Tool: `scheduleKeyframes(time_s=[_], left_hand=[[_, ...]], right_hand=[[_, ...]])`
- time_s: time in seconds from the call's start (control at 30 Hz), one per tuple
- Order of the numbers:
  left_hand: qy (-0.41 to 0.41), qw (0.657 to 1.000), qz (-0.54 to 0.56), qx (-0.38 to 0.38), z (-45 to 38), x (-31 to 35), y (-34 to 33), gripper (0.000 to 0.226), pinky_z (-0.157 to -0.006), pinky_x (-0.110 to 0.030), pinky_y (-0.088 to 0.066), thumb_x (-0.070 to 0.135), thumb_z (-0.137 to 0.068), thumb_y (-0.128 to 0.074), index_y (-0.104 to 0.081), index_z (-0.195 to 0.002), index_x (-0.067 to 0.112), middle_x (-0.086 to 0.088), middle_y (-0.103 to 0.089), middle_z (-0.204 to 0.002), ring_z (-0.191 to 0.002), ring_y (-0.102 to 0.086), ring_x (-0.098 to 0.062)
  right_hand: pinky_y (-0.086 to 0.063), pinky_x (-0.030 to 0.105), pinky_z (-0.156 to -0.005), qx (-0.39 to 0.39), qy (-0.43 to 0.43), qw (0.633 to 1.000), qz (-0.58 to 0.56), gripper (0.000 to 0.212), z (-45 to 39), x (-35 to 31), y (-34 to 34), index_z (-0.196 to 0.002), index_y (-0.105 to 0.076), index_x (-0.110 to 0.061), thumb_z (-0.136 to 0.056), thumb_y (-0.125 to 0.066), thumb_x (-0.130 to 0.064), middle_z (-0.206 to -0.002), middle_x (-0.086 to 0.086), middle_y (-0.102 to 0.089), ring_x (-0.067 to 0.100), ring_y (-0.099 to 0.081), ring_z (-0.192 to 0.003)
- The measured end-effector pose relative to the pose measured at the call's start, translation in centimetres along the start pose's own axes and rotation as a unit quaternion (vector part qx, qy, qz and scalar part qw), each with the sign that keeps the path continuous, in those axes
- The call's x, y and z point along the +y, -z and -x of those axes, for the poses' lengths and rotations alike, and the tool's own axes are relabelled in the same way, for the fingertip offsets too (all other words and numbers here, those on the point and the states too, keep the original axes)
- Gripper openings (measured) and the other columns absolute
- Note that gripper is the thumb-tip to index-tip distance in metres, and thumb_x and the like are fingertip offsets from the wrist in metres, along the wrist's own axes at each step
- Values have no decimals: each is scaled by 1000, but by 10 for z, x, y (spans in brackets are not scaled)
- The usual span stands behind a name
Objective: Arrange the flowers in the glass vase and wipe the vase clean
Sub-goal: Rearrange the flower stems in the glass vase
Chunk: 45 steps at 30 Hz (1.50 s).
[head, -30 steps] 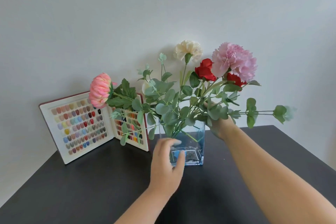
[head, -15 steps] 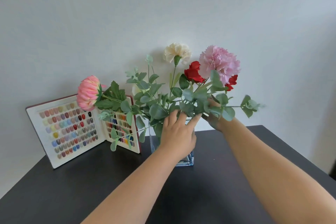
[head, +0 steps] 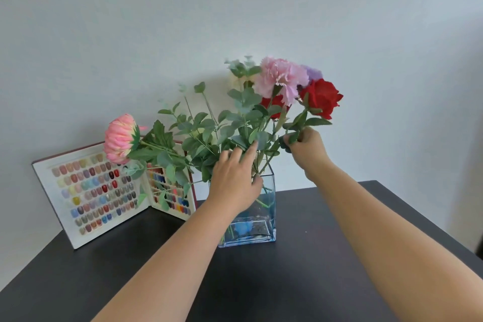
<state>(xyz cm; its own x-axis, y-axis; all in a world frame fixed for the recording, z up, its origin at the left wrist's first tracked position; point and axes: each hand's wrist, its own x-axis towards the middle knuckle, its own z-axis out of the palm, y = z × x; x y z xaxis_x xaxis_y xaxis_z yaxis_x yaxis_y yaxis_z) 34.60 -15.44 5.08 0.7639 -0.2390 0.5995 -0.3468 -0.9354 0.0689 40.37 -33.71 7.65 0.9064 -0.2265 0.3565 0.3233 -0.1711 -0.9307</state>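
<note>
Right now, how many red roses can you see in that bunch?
2. One red rose is out on the right, its stem pinched by the right hand. A second red bloom sits half hidden below the pink carnation. Foliage may hide more.

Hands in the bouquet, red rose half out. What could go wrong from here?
1. The right hand pinches the red rose stem well off to the vase's right; pulling sideways might tip the glass vase, which the left hand seems only to touch near the rim.
2. The pink flower leans far out to the left over the nail swatch book; shifting stems could drop it out or knock the book over.
</note>
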Motion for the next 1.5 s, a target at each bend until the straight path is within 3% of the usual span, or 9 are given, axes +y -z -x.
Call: scheduleKeyframes(time_s=[0.27, 0.47, 0.67, 0.73, 0.9, 1.03, 1.17, 1.33, 1.5], left_hand=[[-3, 999, 33, -27, 1, -4, 3, 70, -92, -38, -37, 34, -90, -49, -18, -152, 25, -4, -51, -122, -108, -38, -26], [-19, 998, 34, -39, 2, -3, 1, 68, -93, -38, -37, 33, -90, -43, -16, -153, 29, -2, -54, -120, -107, -38, -25], [-28, 998, 35, -37, 0, -5, -1, 65, -92, -39, -37, 31, -91, -41, -18, -152, 31, 0, -58, -118, -107, -40, -25], [-32, 998, 32, -35, 0, -4, -2, 64, -92, -39, -37, 31, -91, -41, -20, -151, 32, 2, -58, -119, -108, -40, -26], [-42, 999, 9, -32, 4, 4, -7, 61, -93, -42, -30, 32, -89, -42, -28, -147, 34, 6, -59, -125, -116, -39, -26], [-42, 999, 5, -28, 5, 4, -8, 59, -92, -40, -26, 31, -88, -45, -31, -145, 34, 7, -60, -122, -114, -39, -25], [-68, 997, -5, -37, 5, 2, -2, 56, -92, -40, -29, 31, -88, -44, -33, -143, 35, 8, -61, -120, -114, -37, -25], [-103, 991, -64, -58, 16, 3, 15, 58, -96, -40, -31, 32, -90, -44, -30, -147, 28, 4, -53, -131, -120, -35, -27], [-142, 987, 41, 68, 64, -5, 26, 34, -79, -38, -47, 20, -84, -55, -63, -117, 18, 1, -66, -107, -95, -53, -24]], right_hand=[[-55, 40, -66, -27, 46, 987, 154, 26, 2, -17, -18, -104, -64, -17, -84, -51, -5, -83, 12, -69, 28, -63, -77], [-41, 25, -49, -30, -48, 988, 147, 25, 7, 7, -24, -74, -60, -18, -80, -45, 2, -70, 6, -62, 22, -51, -61], [-40, 24, -54, -40, -73, 994, 77, 7, 16, 18, -14, -77, -70, -23, -80, -65, -18, -75, 3, -66, 17, -51, -65], [-40, 22, -53, -30, -77, 994, 70, 14, 21, 19, -8, -91, -72, -21, -81, -63, -20, -75, -3, -64, 13, -50, -62], [-43, 17, -48, 75, 43, 996, 19, 31, 43, 5, 1, -100, -60, -38, -77, -50, -19, -77, -13, -58, 2, -51, -56], [-44, 3, -54, 21, 129, 991, 10, 32, 52, -26, -5, -106, -53, -42, -78, -62, -30, -88, -16, -60, -5, -56, -66], [-48, 19, -60, -35, 118, 986, 115, 39, 42, -47, -14, -110, -59, -30, -75, -71, -46, -92, -12, -66, 3, -59, -67], [-43, 20, -64, -72, 137, 962, 225, 33, 34, -58, -28, -103, -65, -22, -75, -75, -36, -91, -6, -66, 10, -59, -79], [-43, 21, -66, -59, 147, 959, 235, 16, 34, -54, -29, -92, -70, -11, -78, -73, -20, -79, -5, -63, 17, -60, -79]])
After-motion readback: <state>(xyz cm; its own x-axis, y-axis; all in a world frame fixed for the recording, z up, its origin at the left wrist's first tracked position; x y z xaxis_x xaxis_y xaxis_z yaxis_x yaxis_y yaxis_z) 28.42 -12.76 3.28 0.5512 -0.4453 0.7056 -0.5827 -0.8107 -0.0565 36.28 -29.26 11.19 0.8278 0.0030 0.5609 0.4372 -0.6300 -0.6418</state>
